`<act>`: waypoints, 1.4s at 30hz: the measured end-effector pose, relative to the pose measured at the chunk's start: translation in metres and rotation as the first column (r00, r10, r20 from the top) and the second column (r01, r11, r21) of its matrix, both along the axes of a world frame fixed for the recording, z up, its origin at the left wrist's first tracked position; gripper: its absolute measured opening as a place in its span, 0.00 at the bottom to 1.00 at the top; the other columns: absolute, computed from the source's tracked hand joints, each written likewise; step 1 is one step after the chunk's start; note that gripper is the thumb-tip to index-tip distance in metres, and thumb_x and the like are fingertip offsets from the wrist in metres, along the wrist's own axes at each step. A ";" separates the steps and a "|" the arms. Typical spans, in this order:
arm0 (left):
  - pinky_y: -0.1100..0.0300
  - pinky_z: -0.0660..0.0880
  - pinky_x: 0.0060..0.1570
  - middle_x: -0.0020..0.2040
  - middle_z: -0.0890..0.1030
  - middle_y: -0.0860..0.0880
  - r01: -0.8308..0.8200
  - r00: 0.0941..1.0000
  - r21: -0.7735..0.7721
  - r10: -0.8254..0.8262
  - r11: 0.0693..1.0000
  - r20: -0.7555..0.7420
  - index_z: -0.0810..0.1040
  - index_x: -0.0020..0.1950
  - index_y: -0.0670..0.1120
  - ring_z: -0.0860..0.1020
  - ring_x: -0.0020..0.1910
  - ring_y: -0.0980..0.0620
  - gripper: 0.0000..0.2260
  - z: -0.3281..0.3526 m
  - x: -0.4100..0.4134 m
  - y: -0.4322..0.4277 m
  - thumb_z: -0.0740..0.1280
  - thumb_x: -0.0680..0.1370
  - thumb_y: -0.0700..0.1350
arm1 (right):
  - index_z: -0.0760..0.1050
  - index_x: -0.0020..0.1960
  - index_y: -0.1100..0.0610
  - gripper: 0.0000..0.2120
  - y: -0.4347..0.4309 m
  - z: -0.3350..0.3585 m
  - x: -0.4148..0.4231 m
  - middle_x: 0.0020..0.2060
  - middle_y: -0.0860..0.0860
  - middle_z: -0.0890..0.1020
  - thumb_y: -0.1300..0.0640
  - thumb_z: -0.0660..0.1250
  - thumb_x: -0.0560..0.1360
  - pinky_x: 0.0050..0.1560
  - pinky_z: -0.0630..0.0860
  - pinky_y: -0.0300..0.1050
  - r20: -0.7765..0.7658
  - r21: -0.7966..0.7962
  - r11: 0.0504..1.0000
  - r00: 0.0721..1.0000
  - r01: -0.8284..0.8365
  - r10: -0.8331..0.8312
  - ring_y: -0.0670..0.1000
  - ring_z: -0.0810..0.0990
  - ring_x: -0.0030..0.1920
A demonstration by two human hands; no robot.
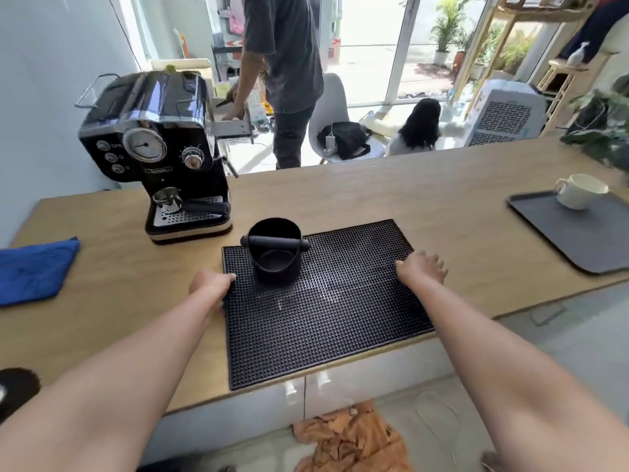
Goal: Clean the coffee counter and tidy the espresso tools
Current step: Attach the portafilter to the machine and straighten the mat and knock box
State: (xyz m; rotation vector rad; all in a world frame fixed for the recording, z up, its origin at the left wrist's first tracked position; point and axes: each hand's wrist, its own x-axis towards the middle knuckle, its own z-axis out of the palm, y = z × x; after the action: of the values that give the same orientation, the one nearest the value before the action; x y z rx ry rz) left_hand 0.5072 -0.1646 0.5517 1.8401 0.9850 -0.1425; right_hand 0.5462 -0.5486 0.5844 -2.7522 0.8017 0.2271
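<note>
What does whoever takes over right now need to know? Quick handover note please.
Hands: left hand grips the left edge of the black bar mat; right hand rests on the mat's right edge, fingers curled, nothing else held.
Things: knock box stands upright on the mat's far left corner. Portafilter is locked in the espresso machine. Blue cloth lies on the counter far left. White cup sits on the grey tray, far right.
Done: counter looks free of visible spills.
Left: probably square the mat; whether wiping is finished cannot be told.

Small café: espresso machine (156, 155), bar mat (326, 318), wooden counter (425, 199).
</note>
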 end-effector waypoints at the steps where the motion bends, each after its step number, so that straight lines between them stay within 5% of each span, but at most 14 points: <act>1: 0.47 0.80 0.56 0.52 0.85 0.39 -0.021 1.000 -0.017 0.022 1.000 0.013 0.82 0.54 0.36 0.83 0.50 0.41 0.17 -0.001 -0.001 -0.001 0.76 0.73 0.47 | 0.65 0.71 0.63 0.28 -0.003 -0.002 0.000 0.71 0.62 0.66 0.46 0.61 0.79 0.70 0.61 0.55 0.008 0.003 1.000 1.000 0.004 -0.004 0.61 0.64 0.71; 7: 0.58 0.76 0.39 0.44 0.86 0.47 -0.009 0.999 0.087 0.005 0.996 0.040 0.85 0.42 0.45 0.82 0.39 0.49 0.09 0.005 -0.019 -0.013 0.76 0.72 0.50 | 0.73 0.66 0.64 0.28 -0.023 -0.006 0.011 0.68 0.64 0.68 0.43 0.66 0.76 0.70 0.63 0.55 0.048 0.079 0.992 0.994 0.098 -0.102 0.64 0.68 0.67; 12: 0.54 0.81 0.52 0.44 0.86 0.49 -0.055 0.991 0.035 0.050 0.998 0.123 0.86 0.46 0.46 0.84 0.43 0.49 0.05 0.001 -0.023 -0.010 0.77 0.72 0.44 | 0.73 0.62 0.62 0.18 -0.025 -0.012 0.010 0.62 0.63 0.75 0.51 0.66 0.78 0.57 0.73 0.53 0.169 0.255 0.966 0.982 0.042 -0.087 0.65 0.78 0.59; 23: 0.54 0.80 0.56 0.49 0.87 0.45 -0.072 0.986 0.008 0.070 0.997 0.150 0.85 0.50 0.44 0.84 0.46 0.47 0.08 -0.001 -0.027 0.039 0.77 0.72 0.43 | 0.78 0.55 0.59 0.12 0.010 -0.001 -0.003 0.53 0.61 0.83 0.52 0.68 0.77 0.45 0.69 0.46 0.305 0.350 0.936 0.949 -0.036 -0.078 0.62 0.80 0.53; 32: 0.48 0.79 0.59 0.56 0.84 0.43 -0.147 0.985 -0.009 0.147 0.989 0.087 0.83 0.59 0.42 0.83 0.54 0.43 0.19 0.005 -0.056 0.139 0.79 0.70 0.44 | 0.78 0.57 0.60 0.13 0.103 0.001 -0.020 0.52 0.59 0.83 0.52 0.68 0.77 0.45 0.69 0.45 0.303 0.400 0.911 0.953 -0.105 -0.023 0.61 0.81 0.53; 42: 0.44 0.79 0.59 0.54 0.84 0.43 -0.103 0.994 -0.016 0.103 0.995 0.026 0.83 0.57 0.42 0.82 0.54 0.43 0.15 0.009 -0.075 0.227 0.77 0.72 0.43 | 0.78 0.55 0.61 0.14 0.184 -0.003 -0.045 0.51 0.59 0.83 0.52 0.67 0.77 0.45 0.70 0.45 0.294 0.430 0.891 0.956 -0.142 0.010 0.60 0.81 0.52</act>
State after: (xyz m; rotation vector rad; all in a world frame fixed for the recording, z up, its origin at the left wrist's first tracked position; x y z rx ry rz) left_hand 0.4326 0.0623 0.5612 1.7691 1.0548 -0.0625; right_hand 0.5011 -0.3647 0.5813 -2.3066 0.4877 0.0199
